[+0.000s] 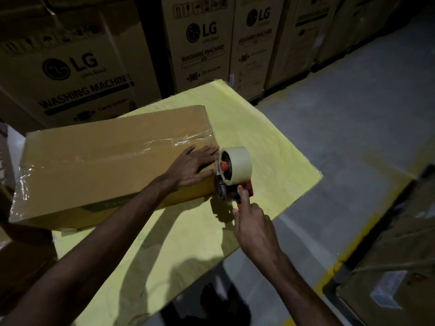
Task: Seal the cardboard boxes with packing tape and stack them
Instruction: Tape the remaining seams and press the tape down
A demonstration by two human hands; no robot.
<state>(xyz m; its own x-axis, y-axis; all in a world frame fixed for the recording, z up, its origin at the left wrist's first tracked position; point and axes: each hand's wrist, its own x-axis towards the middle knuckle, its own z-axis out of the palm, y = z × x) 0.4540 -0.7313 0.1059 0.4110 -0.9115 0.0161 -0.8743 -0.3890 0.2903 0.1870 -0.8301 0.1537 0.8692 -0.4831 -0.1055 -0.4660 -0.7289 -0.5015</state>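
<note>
Box (113,161) on tabletop (270,142): I am pressing my left hand (190,165) flat on its top, right hand (254,224) gripping the tape dispenser (233,177) at its end; tilting is risking wrinkled, loose tape.

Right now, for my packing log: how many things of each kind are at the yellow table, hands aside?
cardboard box: 1
tape dispenser: 1
tape roll, mounted on the dispenser: 1
Total: 3
</note>
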